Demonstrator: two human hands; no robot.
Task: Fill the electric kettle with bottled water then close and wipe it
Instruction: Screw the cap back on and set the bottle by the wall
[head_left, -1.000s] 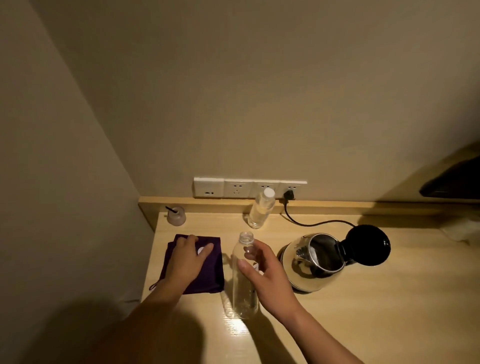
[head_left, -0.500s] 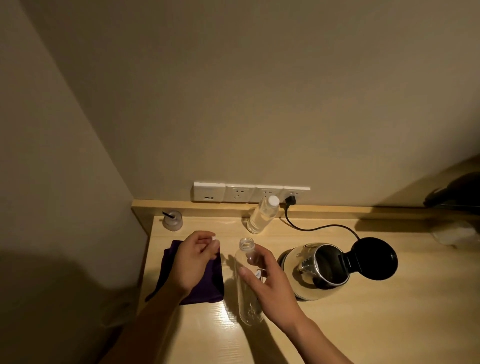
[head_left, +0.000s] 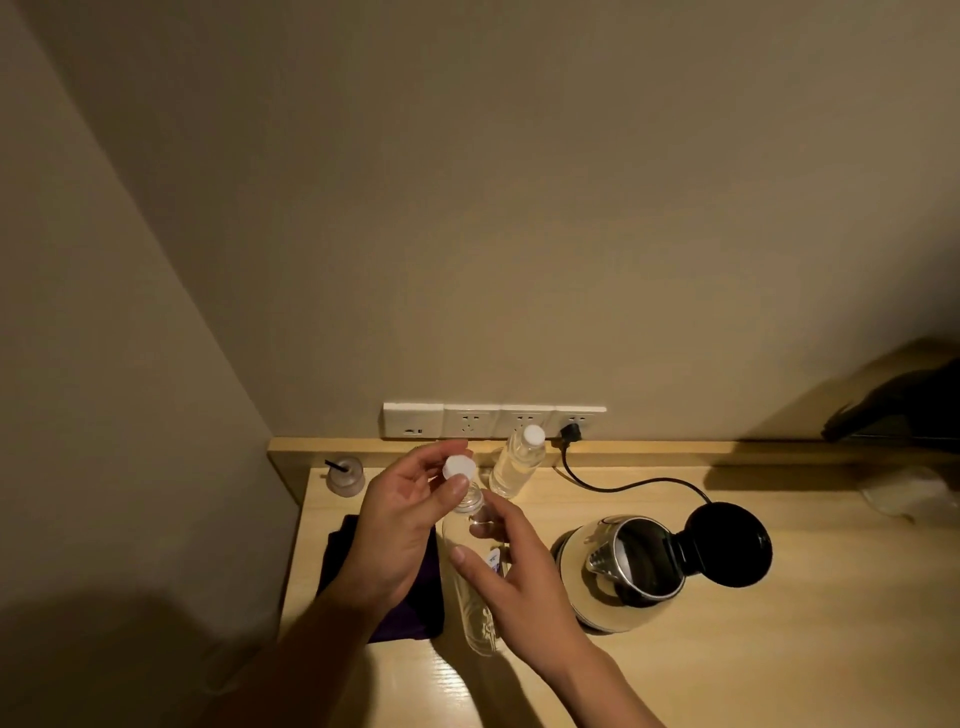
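- Now the electric kettle (head_left: 631, 569) stands on the wooden surface (head_left: 753, 660), its black lid (head_left: 727, 545) open toward the right.
- Just left of it, the right hand (head_left: 511, 587) holds a clear open bottle (head_left: 475, 597) upright, fingers around its body.
- Above the bottle's neck, the left hand (head_left: 400, 525) pinches a white cap (head_left: 460, 466) with narrow fingers.
- A purple cloth (head_left: 415, 608) lies under this hand.
- A second bottle (head_left: 517, 462), capped, stands near beige wall sockets (head_left: 493, 420), where a black cord (head_left: 623, 486) is plugged.

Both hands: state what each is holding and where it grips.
Left hand pinches the white cap by its rim, over the neck. Right hand wraps the empty bottle around its middle.
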